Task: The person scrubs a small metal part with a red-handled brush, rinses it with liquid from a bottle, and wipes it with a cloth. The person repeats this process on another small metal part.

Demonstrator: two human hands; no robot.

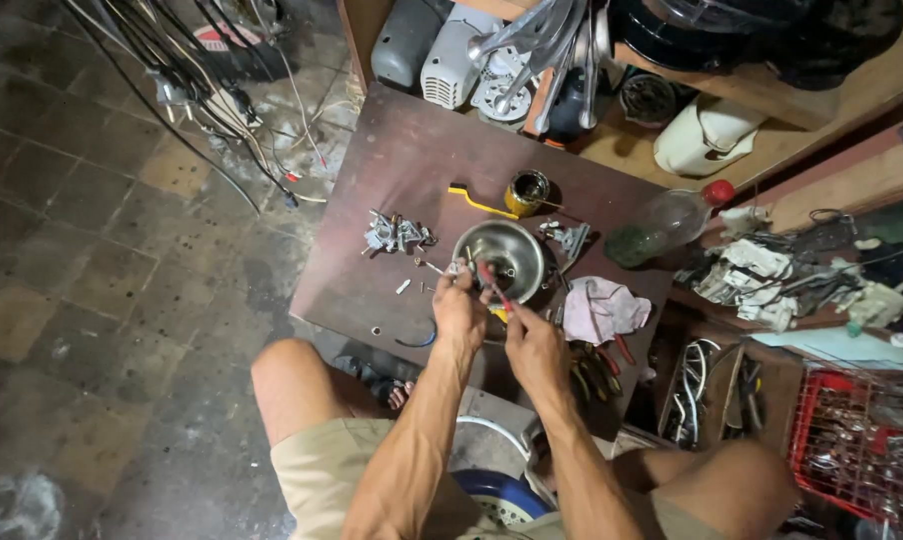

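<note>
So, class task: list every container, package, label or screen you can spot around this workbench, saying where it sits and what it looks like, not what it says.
Small tin: on the brown table beyond the metal bowl; round, yellow-gold, dark inside.
Plastic bottle: lying at the table's right edge; clear, greenish at the bottom, red cap.
Red wire basket: lower right; holds metal parts.
No screens or readable labels show.

Cramped little repair corner, pretty dim

Floor (pixel 102 250) is worn, stained brownish tile, with a tangle of cables (pixel 212 90) lying at the top. A low dark-brown table (pixel 392 170) sits in the middle, wooden shelving (pixel 852 100) behind it stuffed with appliance housings, and a red wire basket (pixel 852 450) sits off to the right.
</note>
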